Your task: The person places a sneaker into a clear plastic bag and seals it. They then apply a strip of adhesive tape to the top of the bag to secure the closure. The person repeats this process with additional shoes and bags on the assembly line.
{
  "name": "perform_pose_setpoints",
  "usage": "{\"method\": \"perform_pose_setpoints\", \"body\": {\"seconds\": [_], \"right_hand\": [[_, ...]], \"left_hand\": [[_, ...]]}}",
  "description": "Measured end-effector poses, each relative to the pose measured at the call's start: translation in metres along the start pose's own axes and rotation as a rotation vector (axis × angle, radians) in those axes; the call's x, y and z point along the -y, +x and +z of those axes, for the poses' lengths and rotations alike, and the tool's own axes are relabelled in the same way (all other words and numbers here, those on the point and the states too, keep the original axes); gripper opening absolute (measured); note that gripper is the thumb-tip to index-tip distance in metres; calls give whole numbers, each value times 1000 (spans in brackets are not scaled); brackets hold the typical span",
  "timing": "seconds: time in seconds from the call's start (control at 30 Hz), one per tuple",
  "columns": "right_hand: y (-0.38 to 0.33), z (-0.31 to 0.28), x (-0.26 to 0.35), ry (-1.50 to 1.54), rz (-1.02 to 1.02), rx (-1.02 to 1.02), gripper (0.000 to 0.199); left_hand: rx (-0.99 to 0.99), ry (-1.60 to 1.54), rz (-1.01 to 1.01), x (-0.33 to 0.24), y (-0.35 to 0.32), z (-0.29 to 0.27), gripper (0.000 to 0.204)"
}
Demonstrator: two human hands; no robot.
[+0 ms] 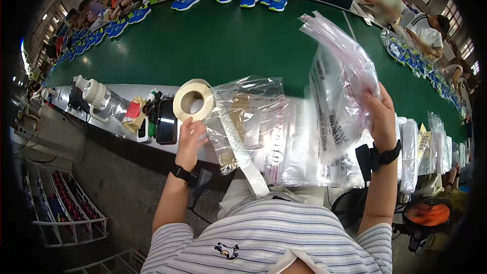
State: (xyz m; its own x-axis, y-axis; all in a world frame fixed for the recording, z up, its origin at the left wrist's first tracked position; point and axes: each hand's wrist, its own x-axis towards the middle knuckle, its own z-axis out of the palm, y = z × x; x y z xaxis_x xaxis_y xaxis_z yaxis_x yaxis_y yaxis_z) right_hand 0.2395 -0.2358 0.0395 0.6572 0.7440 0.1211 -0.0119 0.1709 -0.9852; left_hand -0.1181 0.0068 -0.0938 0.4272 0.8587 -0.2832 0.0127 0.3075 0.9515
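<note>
At the near edge of the bench [127, 90], seen from the head camera: left hand [190, 139] closed on a roll of pale label tape [192, 100] and a small crinkled clear bag [243, 116], with a long strip of tape liner [246, 160] trailing down toward the striped shirt. Right hand [381, 116] raised, fingers pinched shut on a sheaf of clear printed poly bags [337, 86] held upright above a stack of flat clear bags [294, 147] lying along the bench edge. Likely featherlight, limp and slippery film, prone to sliding apart and creasing; best pinched near an edge or corner, as here. Tape roll stiffer, easy to hold by its rim or core. Left of the roll, a dark phone [166, 122] and a clear water bottle [104, 97]. Beyond, a green conveyor belt [228, 40] with blue sneakers [186, 1] and other people at work.
</note>
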Motion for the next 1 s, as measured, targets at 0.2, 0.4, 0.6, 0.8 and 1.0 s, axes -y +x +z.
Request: {"method": "perform_pose_setpoints", "body": {"seconds": [0.2,0.4,0.6,0.8,1.0], "right_hand": [[4,8,-5,-7,27,37,38],[8,11,-4,46,-5,84,38],[12,22,-1,-21,31,209,40],[7,34,1,126,139,250,39],[-7,60,8,-351,-113,303,31]], "left_hand": [[241,245,-358,28,-42,-4,28],[306,-3,-166,-4,-23,29,14],[314,12,441,-97,7,100,17],[590,191,575,-128,1,144,40],[774,21,127,-116,-9,176,35]]}}
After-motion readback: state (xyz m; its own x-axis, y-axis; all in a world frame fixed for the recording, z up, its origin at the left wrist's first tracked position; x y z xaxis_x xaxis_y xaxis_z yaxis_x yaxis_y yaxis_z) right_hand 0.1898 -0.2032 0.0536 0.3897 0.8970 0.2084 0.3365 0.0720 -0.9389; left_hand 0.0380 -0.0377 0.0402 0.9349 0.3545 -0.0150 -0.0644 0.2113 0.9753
